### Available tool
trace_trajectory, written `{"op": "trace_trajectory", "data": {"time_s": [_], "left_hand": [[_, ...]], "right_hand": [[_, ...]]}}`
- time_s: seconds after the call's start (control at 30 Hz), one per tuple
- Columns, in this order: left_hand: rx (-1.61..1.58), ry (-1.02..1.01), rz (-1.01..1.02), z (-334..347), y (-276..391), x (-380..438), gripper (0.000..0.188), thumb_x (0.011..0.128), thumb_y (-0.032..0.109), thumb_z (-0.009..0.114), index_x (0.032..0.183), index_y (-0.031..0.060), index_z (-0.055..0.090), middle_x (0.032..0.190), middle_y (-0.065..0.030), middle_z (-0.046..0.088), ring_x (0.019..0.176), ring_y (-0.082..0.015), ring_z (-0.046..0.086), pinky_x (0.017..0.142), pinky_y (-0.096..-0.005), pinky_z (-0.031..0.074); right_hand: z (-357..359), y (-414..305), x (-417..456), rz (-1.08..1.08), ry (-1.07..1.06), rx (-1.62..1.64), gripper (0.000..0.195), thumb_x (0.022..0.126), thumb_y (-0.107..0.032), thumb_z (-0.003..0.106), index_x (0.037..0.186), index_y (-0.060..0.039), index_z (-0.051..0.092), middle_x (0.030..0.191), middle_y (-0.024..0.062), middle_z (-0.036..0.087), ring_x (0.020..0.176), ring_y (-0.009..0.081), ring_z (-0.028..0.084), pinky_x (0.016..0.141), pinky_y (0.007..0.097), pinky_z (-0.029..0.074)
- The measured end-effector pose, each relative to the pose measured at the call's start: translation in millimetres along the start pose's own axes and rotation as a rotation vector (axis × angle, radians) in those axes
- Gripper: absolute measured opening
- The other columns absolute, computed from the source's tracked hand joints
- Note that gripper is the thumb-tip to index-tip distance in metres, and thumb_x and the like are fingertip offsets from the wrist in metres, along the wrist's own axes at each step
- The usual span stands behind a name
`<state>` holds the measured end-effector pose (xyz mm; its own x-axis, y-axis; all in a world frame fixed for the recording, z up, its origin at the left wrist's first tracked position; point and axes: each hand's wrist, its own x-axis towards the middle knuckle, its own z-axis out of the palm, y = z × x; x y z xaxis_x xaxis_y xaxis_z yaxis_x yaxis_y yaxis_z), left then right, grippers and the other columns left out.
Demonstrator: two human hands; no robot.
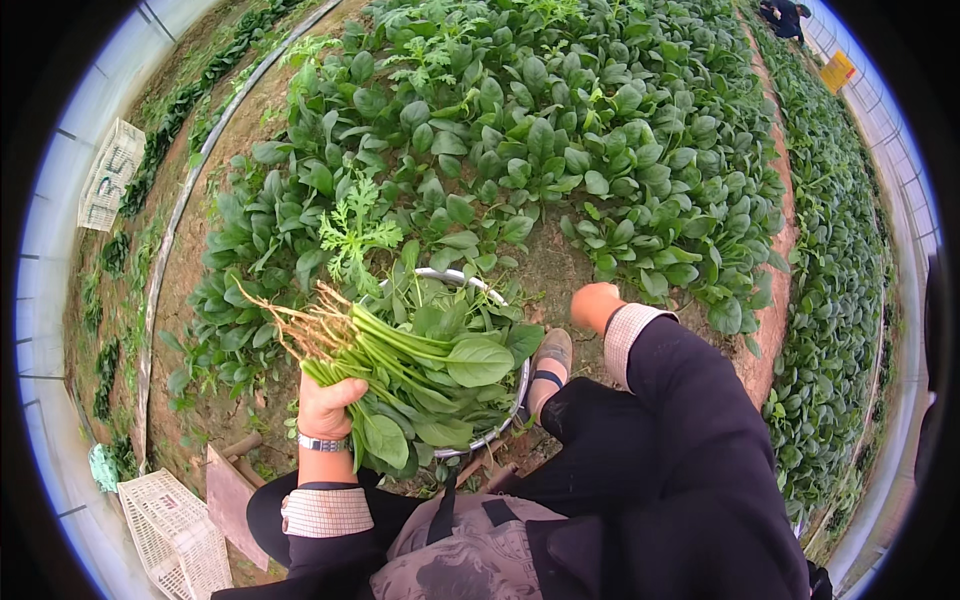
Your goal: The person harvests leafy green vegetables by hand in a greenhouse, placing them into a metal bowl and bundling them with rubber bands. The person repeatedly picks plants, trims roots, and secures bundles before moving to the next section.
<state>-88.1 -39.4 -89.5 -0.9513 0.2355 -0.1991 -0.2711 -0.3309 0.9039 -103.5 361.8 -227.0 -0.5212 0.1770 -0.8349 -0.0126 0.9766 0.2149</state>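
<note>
My left hand [328, 406] is closed around a bunch of spinach [405, 360]; its pinkish roots point up and left, and its leaves hang to the right over a round metal-rimmed basin [517, 405]. More loose greens [442, 311] fill the basin beneath the bunch. My right hand [596, 306] is low over bare soil, right of the basin and beside the growing spinach plants [622, 232]. Its fingers are curled and partly turned from view, so whether it holds anything cannot be seen.
A light plastic crate [176, 536] stands at lower left beside a board [234, 502]; another crate [112, 174] lies at upper left. A pale hose or strip [174, 217] runs along the bed. My shoe [553, 352] is right of the basin. Another person [785, 16] crouches far off at upper right.
</note>
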Motion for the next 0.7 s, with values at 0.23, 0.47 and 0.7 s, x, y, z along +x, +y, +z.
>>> {"op": "trace_trajectory", "data": {"time_s": [0.23, 0.47, 0.7], "left_hand": [[0.039, -0.036, -0.145, 16, 9, 10, 0.077, 0.057, 0.023, 0.081, 0.121, -0.0059, 0.05, 0.11, -0.0219, 0.06, 0.103, -0.0347, 0.06, 0.094, -0.0467, 0.047], [-0.026, -0.289, -0.077, 10, 1, 41, 0.078, 0.061, 0.017, 0.082, 0.128, 0.0044, 0.043, 0.116, -0.0285, 0.055, 0.112, -0.0412, 0.054, 0.098, -0.054, 0.04], [-0.048, 0.027, -0.205, 32, -1, 53, 0.042, 0.092, 0.037, 0.04, 0.087, -0.0019, 0.053, 0.087, -0.0247, 0.062, 0.088, -0.0389, 0.057, 0.101, -0.0493, 0.035]], "right_hand": [[80, 37, 102, 0.152, 0.172, -0.58, 0.041, 0.091, -0.027, 0.049, 0.123, -0.0036, 0.061, 0.128, 0.0188, 0.054, 0.119, 0.0446, 0.043, 0.095, 0.059, 0.032], [102, 73, 155, 0.118, 0.114, -0.44, 0.048, 0.093, -0.022, 0.045, 0.141, -0.0118, 0.044, 0.145, 0.0116, 0.04, 0.135, 0.0311, 0.034, 0.108, 0.0524, 0.022], [125, 86, 178, 0.181, 0.251, -0.703, 0.043, 0.09, -0.016, 0.046, 0.131, -0.0043, 0.053, 0.139, 0.017, 0.045, 0.131, 0.0374, 0.037, 0.106, 0.0529, 0.024]]}}
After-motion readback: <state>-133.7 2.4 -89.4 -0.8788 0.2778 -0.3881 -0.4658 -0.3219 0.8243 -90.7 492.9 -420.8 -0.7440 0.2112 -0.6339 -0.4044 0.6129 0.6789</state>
